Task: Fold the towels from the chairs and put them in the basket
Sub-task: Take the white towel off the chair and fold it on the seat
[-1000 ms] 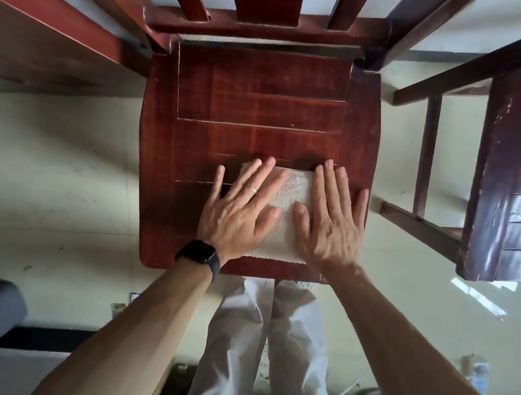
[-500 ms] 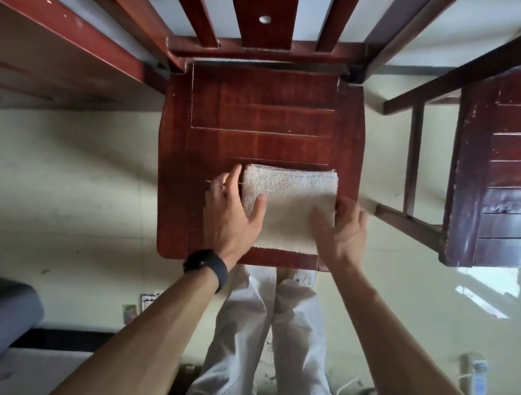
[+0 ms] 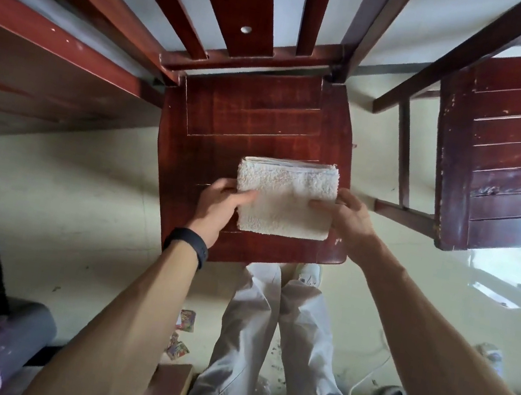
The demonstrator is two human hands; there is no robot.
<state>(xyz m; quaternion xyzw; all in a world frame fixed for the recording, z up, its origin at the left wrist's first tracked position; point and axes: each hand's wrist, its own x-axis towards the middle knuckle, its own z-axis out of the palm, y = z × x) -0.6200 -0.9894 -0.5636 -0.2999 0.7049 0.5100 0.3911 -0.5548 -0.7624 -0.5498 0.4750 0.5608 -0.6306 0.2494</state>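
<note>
Squarely over the front half of the red-brown chair seat (image 3: pixel 252 119) sits a folded white towel (image 3: pixel 286 198), a thick, blunt rectangle of several layers. Its long axis runs left to right across the seat, parallel to the front edge. The stacked layer edges face away from the person, toward the slatted chair back, and the smooth near edge faces the person's legs. The far edge looks slightly raised, but whether the towel is clear of the wood cannot be told.

The left hand (image 3: pixel 219 204), with a black band (image 3: pixel 187 245) on its wrist, grips the towel's left short side, thumb on top and fingers curled under. The right hand (image 3: pixel 349 220) grips the right short side the same way, thumb lying across the top. The hands are apart, the towel spanning between them.

A second, darker chair (image 3: pixel 520 156) stands just to the right, apart from the first. Pale trousers (image 3: pixel 249 334) show below the seat's front edge.
</note>
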